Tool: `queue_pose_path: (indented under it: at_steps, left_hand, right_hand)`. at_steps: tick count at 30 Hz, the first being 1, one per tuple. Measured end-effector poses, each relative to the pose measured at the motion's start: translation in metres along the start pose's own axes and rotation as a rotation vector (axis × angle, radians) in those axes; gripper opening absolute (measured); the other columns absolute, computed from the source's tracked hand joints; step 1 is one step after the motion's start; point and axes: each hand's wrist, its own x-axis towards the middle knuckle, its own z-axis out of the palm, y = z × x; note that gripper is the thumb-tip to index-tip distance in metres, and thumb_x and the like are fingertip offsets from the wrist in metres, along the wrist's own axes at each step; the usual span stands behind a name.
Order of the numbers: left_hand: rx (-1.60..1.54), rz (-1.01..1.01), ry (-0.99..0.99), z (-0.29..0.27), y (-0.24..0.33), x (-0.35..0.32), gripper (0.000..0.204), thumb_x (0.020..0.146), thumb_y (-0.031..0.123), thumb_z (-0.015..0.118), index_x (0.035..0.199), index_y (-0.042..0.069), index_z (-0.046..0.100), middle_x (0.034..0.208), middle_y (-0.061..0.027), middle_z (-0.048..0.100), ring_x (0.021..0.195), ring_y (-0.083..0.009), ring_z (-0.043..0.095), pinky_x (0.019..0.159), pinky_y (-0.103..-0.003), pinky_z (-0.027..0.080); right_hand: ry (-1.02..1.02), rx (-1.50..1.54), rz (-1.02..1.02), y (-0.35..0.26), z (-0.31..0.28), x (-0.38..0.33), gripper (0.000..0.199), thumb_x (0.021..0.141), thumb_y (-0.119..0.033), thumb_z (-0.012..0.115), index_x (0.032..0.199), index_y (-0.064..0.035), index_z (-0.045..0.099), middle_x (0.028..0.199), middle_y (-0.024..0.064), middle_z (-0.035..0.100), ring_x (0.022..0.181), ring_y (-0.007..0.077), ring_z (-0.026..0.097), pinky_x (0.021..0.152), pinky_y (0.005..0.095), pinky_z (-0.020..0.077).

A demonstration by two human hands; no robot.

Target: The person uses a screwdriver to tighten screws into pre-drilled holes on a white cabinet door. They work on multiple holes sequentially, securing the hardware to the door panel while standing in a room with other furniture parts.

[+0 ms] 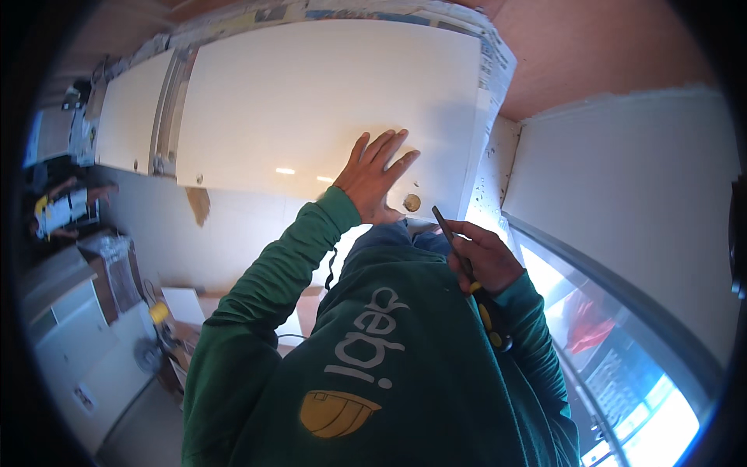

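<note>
A large glossy white door panel lies flat in front of me. My left hand rests palm down on its near right part, fingers spread and holding nothing. Just right of that hand, close to the near edge, is a round brown hole with a small dark mark beside it. My right hand grips a chisel by its dark flat blade. The blade tip points toward the panel's near right corner, and the yellow-and-black handle hangs back by my wrist.
Printed paper lines the far and right edges under the panel. Another white panel lies to the left. A window is at the lower right beside a pale wall. Another person is at far left, near stacked boards.
</note>
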Motion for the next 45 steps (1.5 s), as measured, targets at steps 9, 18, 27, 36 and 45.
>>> queue_pose_path:
  at_steps: [9, 18, 27, 36, 45]
  left_hand:
    - [0.047, 0.152, 0.049, 0.011, -0.018, 0.005, 0.121, 0.06, 0.06, 0.092, 0.159, 0.013, 0.041, 0.169, -0.0205, 0.03, 0.154, -0.0395, 0.031, 0.124, -0.066, 0.019]
    - [0.047, 0.142, 0.033, 0.011, -0.017, 0.006, 0.117, 0.059, 0.048, 0.09, 0.159, 0.013, 0.041, 0.169, -0.0192, 0.031, 0.155, -0.0388, 0.03, 0.124, -0.066, 0.019]
    - [-0.016, 0.269, -0.007, 0.01, -0.026, 0.005, 0.115, 0.062, 0.049, 0.089, 0.159, 0.01, 0.041, 0.169, -0.0202, 0.03, 0.153, -0.0396, 0.031, 0.121, -0.066, 0.023]
    - [-0.119, 0.434, -0.009, 0.002, -0.046, 0.019, 0.118, 0.059, 0.045, 0.093, 0.158, 0.007, 0.042, 0.166, -0.0218, 0.033, 0.147, -0.0388, 0.037, 0.115, -0.061, 0.03]
    - [-0.102, 0.458, -0.019, 0.002, -0.046, 0.025, 0.112, 0.058, 0.045, 0.095, 0.153, 0.009, 0.048, 0.164, -0.015, 0.041, 0.147, -0.0348, 0.039, 0.114, -0.061, 0.03]
  right_hand:
    - [0.222, 0.295, -0.056, 0.044, 0.053, 0.007, 0.04, 0.106, -0.019, 0.047, 0.139, -0.0011, 0.058, 0.077, 0.005, 0.062, 0.048, 0.0155, 0.058, 0.046, 0.0316, 0.0497]
    - [0.366, 0.506, -0.177, 0.056, 0.112, 0.039, 0.036, 0.104, -0.018, 0.049, 0.132, 0.0011, 0.061, 0.078, 0.0096, 0.066, 0.051, 0.0182, 0.064, 0.046, 0.0344, 0.0519]
    - [0.678, 0.366, -0.055, 0.033, 0.138, 0.057, 0.05, 0.1, -0.016, 0.051, 0.148, -0.0101, 0.061, 0.076, 0.0118, 0.069, 0.054, 0.0203, 0.066, 0.055, 0.0354, 0.0551]
    - [0.761, 0.495, -0.023, 0.009, 0.156, 0.07, 0.048, 0.096, -0.011, 0.057, 0.142, 0.0016, 0.062, 0.079, 0.013, 0.067, 0.065, 0.0216, 0.068, 0.063, 0.0355, 0.0568]
    - [0.798, -0.247, -0.192, 0.046, 0.165, 0.1, 0.039, 0.071, -0.021, 0.072, 0.104, -0.0014, 0.075, 0.086, 0.0109, 0.07, 0.092, 0.027, 0.063, 0.083, 0.0396, 0.0564]
